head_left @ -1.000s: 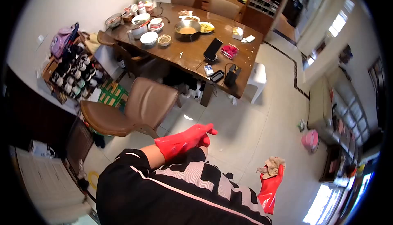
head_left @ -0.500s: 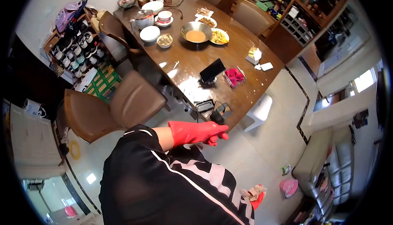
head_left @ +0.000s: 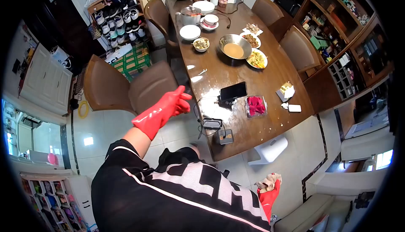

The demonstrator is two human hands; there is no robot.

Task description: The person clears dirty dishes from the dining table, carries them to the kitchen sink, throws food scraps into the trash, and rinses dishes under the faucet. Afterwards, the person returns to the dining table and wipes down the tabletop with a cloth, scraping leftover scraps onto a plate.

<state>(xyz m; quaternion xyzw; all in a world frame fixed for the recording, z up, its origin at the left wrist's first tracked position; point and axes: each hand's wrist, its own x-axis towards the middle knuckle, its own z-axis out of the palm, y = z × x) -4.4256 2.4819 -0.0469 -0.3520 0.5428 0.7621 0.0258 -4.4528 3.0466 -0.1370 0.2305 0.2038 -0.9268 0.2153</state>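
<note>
My left hand (head_left: 164,111), in a shiny red rubber glove, is held out in front of me beside the brown chair (head_left: 152,82) and the table's left edge. Its fingers are apart, with nothing in them. At the lower right, my right hand (head_left: 268,198) wears a matching red glove and grips a crumpled beige cloth (head_left: 270,182). Nearest to my left hand on the wooden table (head_left: 202,137) lie an open dark case (head_left: 212,123) and a small dark box (head_left: 225,136). A phone (head_left: 233,91) leans on a stand behind them.
The table also holds a metal bowl of brownish liquid (head_left: 235,47), plates of food, a pot (head_left: 190,16), a clear tray with dark pink contents (head_left: 255,106) and a tissue box (head_left: 285,92). A white stool (head_left: 270,149) stands under the table's front corner. A cable hangs at its left edge.
My view has turned, shifting the room across the frame. My left hand has swung from the table's near corner to beside the chair, its fingers spreading. My right hand shows more, with the cloth.
</note>
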